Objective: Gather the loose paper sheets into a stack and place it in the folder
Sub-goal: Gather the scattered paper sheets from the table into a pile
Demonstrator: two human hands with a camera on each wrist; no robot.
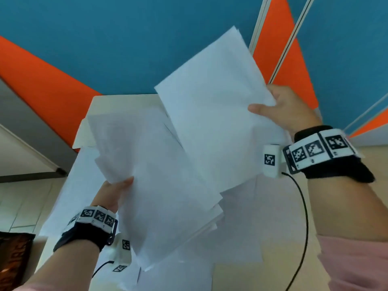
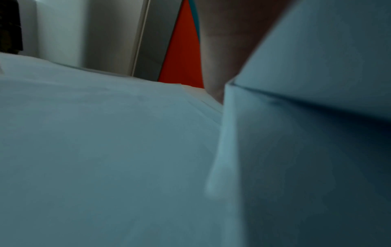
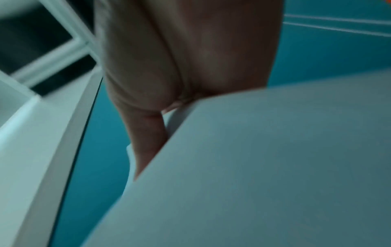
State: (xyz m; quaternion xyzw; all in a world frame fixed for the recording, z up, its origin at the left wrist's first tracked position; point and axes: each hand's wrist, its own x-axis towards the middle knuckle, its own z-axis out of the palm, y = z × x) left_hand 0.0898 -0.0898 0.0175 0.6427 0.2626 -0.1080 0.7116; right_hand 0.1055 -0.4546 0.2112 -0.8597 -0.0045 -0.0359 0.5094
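White paper sheets fill mid-frame — the right hand pinches one bunch, the left hand another; light, floppy, slippery, so grip the edges firmly — folder unseen.

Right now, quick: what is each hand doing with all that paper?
Left hand: grips a fanned bundle of paper sheets at its edge.
Right hand: holds a second batch of sheets, thumb on top.
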